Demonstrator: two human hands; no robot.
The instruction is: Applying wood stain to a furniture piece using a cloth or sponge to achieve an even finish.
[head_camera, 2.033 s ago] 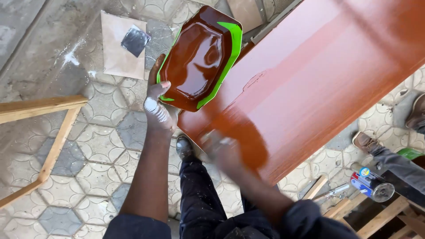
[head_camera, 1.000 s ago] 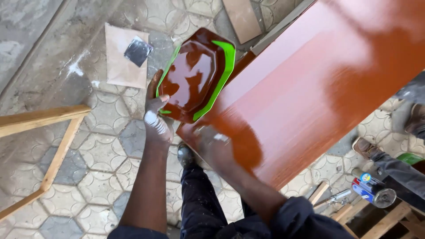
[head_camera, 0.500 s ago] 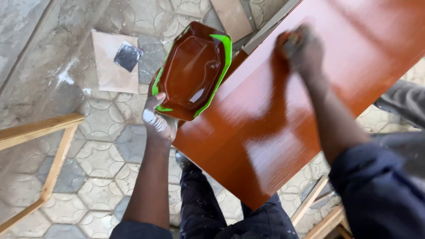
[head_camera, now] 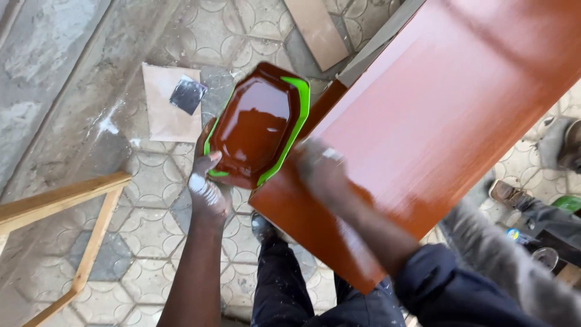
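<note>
Octagonal green tray (head_camera: 298,103) (glossy brown stain)

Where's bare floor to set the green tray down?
Free: paved floor between the wooden frame and left hand, below the paper sheet. Crowded: right of the red-brown panel, with shoes and cans; right hand sweeps the panel.

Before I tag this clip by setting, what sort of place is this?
Likely an outdoor carpentry or finishing yard: patterned paving stones underfoot, a long board coated glossy red-brown, a green tray of the same stain in the left hand, and a bare wooden frame nearby.
</note>
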